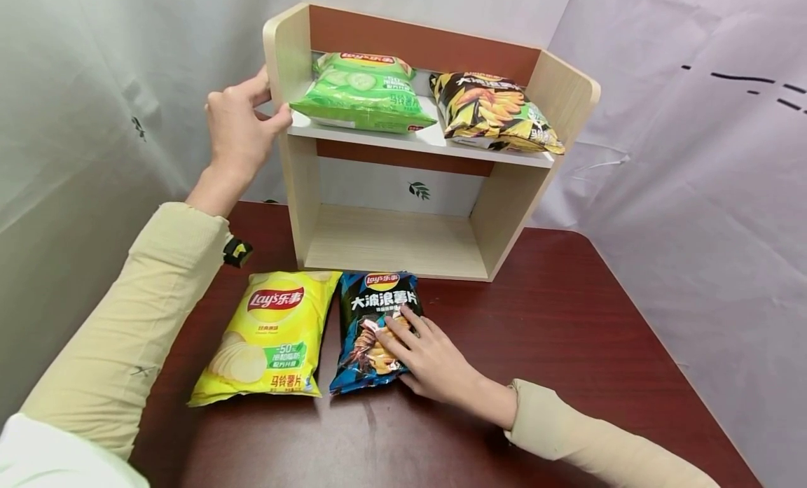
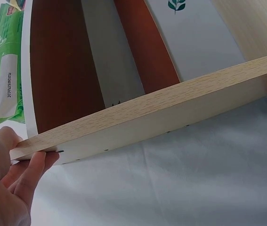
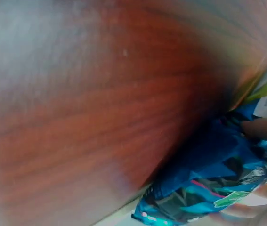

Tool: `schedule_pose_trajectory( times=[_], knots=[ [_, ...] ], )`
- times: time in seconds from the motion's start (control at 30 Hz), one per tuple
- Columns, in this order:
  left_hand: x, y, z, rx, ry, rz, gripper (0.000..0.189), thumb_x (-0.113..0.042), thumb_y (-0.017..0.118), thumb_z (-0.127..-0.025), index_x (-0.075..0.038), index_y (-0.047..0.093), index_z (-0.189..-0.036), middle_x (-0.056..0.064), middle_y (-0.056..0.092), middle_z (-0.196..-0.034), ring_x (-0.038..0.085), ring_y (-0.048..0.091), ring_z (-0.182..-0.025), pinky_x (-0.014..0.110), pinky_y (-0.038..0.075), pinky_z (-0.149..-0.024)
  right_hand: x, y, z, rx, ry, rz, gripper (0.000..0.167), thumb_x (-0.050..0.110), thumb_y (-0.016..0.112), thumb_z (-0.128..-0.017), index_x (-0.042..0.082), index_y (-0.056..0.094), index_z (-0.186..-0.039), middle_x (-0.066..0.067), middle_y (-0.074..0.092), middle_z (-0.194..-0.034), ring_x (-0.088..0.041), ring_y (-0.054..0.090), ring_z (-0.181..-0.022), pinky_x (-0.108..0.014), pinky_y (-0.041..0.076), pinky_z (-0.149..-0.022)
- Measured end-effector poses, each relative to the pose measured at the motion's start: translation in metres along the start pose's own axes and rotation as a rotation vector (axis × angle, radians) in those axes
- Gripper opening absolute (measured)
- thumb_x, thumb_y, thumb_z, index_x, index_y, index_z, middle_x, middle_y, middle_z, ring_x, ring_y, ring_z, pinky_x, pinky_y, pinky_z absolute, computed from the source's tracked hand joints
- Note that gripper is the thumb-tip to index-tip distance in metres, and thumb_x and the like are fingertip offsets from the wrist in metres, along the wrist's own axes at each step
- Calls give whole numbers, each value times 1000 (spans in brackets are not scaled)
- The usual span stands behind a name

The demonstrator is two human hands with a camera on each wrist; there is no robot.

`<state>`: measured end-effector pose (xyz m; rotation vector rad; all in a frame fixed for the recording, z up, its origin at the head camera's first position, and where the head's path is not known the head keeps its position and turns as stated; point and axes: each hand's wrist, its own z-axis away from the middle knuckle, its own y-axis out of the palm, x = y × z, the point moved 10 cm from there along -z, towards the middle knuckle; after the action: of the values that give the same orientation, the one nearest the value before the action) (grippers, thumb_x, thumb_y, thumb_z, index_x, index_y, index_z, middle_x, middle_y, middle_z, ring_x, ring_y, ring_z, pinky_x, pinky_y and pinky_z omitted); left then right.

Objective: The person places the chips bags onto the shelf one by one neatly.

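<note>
My left hand [image 1: 242, 120] grips the front edge of the left side panel of a small wooden shelf [image 1: 394, 239], at the upper board's height. In the left wrist view its thumb and fingers lie on either side of the panel [image 2: 147, 106]. My right hand [image 1: 435, 355] rests on a blue-and-black chip bag [image 1: 372, 362] lying on the table, its fingers extended across the front. The right wrist view shows that bag [image 3: 204, 174] under the thumb and fingers. Left of it lies a yellow chip bag [image 1: 267, 334], touched by neither hand.
On the upper board [image 1: 441, 143] sit a green chip bag [image 1: 362, 96] and a black-and-yellow chip bag [image 1: 494, 113]. The shelf stands at the back of a dark red table [image 1: 567, 334]. Pale patterned fabric [image 1: 693, 159] hangs around the table.
</note>
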<state>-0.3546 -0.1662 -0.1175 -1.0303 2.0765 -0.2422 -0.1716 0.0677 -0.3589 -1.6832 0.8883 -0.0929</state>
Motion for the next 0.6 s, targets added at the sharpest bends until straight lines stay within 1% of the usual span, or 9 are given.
schedule_pose_trajectory(
  times=[0.07, 0.13, 0.17, 0.23, 0.3, 0.37, 0.43, 0.6],
  knots=[
    [-1, 0, 0, 2, 2, 7, 51, -21, 57, -85, -41, 54, -132, 0, 66, -119, 28, 72, -89, 12, 54, -74, -2, -8, 0, -61, -11, 11, 75, 34, 80, -69, 13, 53, -136, -8, 60, -132, -34, 53, -126, -42, 52, -94],
    [-1, 0, 0, 1, 3, 8, 51, -21, 57, -85, -41, 54, -132, 0, 66, -119, 27, 72, -89, 13, 54, -74, -4, -16, 1, -118, -28, 34, 62, 25, 72, -76, 11, 55, -134, -8, 64, -127, -32, 58, -121, -39, 54, -93],
    [-1, 0, 0, 0, 3, 9, 51, -21, 57, -85, -41, 54, -132, 0, 66, -119, 27, 72, -89, 13, 54, -74, -4, -18, 1, -140, -39, 52, 55, 20, 66, -81, 10, 56, -133, -9, 65, -125, -31, 60, -119, -38, 55, -92],
    [-1, 0, 0, 0, 1, 10, 51, -21, 58, -86, -41, 54, -132, 0, 66, -119, 27, 72, -89, 14, 55, -75, -4, -24, 1, -184, -62, 95, 42, 12, 49, -90, 7, 58, -131, -10, 67, -122, -30, 63, -114, -35, 56, -90],
    [0, 0, 0, 2, -1, 11, 51, -21, 58, -86, -41, 53, -132, 0, 66, -119, 27, 72, -90, 16, 55, -76, -4, -28, 2, -213, -81, 135, 41, 8, 34, -97, 5, 59, -129, -11, 67, -121, -29, 65, -112, -33, 56, -89],
    [0, 1, -1, 5, -2, 15, 51, -22, 58, -86, -41, 54, -133, 1, 66, -120, 26, 72, -91, 19, 56, -78, -6, -31, 3, -233, -90, 152, 46, 6, 24, -99, 4, 60, -128, -12, 67, -120, -28, 65, -111, -32, 55, -91],
    [1, 1, -1, 8, -4, 17, 51, -22, 58, -86, -41, 53, -133, 1, 65, -120, 26, 72, -91, 22, 57, -79, -9, -34, 5, -245, -93, 158, 48, 5, 21, -100, 4, 60, -126, -13, 67, -120, -28, 65, -112, -32, 55, -91],
    [2, 2, -1, 10, -3, 18, 51, -22, 59, -87, -42, 52, -133, 1, 65, -121, 25, 72, -93, 26, 57, -81, -16, -41, 12, -271, -90, 140, 46, 3, 23, -99, 3, 62, -125, -14, 67, -121, -26, 65, -113, -30, 56, -89]
  ],
)
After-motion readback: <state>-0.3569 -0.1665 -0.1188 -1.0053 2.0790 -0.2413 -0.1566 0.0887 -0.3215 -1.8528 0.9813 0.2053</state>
